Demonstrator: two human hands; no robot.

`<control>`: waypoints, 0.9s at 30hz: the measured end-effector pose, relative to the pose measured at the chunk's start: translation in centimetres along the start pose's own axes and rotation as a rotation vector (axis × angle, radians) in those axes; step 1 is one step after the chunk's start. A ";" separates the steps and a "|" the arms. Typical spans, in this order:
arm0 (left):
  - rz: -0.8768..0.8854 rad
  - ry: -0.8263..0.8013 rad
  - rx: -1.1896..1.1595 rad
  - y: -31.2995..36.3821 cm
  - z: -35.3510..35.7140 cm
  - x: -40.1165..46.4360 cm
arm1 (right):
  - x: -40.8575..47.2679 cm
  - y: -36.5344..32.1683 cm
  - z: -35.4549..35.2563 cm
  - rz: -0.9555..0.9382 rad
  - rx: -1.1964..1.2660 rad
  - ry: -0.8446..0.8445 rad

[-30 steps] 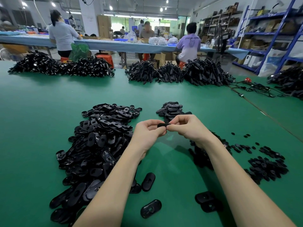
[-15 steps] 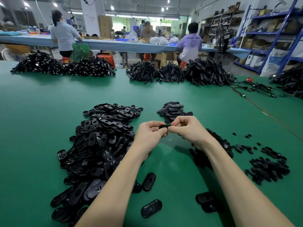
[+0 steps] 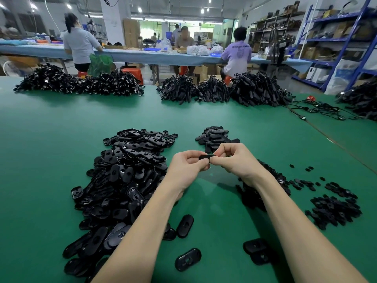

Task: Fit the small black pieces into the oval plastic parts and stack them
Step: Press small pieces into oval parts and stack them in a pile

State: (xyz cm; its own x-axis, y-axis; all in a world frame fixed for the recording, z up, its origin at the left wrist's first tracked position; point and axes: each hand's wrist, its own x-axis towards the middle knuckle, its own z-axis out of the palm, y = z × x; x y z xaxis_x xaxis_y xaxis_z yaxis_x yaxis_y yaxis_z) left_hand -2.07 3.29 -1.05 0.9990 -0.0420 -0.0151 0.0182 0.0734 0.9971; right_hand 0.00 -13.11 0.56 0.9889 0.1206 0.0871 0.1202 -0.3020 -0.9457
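Note:
My left hand (image 3: 188,165) and my right hand (image 3: 234,160) meet above the green table, both pinching one black oval plastic part (image 3: 205,157) seen edge-on between the fingertips. A big heap of loose oval parts (image 3: 124,180) lies to the left. A small stack of oval parts (image 3: 215,137) sits just beyond my hands. Small black pieces (image 3: 332,209) are piled at the right, with another dark pile (image 3: 271,176) partly hidden behind my right wrist. Whether a small piece sits in the held part is hidden by my fingers.
Single oval parts (image 3: 187,259) lie near the front edge, others (image 3: 257,250) under my right forearm. Bundles of black cable parts (image 3: 204,91) line the far side of the green table (image 3: 51,129). People sit at a bench behind; blue shelving (image 3: 344,45) stands at the right.
Both hands stay together on the same oval part, with only slight finger shifts; the view has drifted a little.

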 end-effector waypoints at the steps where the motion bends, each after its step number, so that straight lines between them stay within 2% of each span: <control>1: -0.002 0.003 0.001 0.0 0.0 0.0 | 0.0 0.0 0.1 0.001 0.000 0.002; 10: 0.040 -0.025 -0.043 -0.2 0.0 0.2 | 0.1 0.0 0.0 0.006 0.017 0.004; 14: 0.194 -0.013 0.245 -0.1 -0.4 0.1 | 0.2 0.0 -0.8 0.070 0.142 -0.013; 18: 0.320 0.061 0.525 -0.5 -0.7 0.8 | 0.1 0.0 -1.6 0.135 0.149 -0.029; 21: 0.270 0.184 0.646 -0.9 -0.5 2.1 | 0.1 0.2 -2.2 0.184 0.109 0.031; 24: 0.141 0.331 0.808 -0.5 0.5 4.8 | 0.1 0.6 -2.5 0.205 0.110 0.036; 27: 0.061 0.373 0.965 0.2 1.6 6.9 | 0.0 0.9 -2.6 0.203 0.110 0.007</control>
State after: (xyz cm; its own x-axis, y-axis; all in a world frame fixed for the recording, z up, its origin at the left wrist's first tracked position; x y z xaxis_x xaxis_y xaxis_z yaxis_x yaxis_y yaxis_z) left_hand 4.81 1.45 -0.86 0.9492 0.2587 0.1790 0.0914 -0.7714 0.6298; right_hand 0.34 -15.82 0.57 0.9924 0.0612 -0.1068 -0.0914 -0.2146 -0.9724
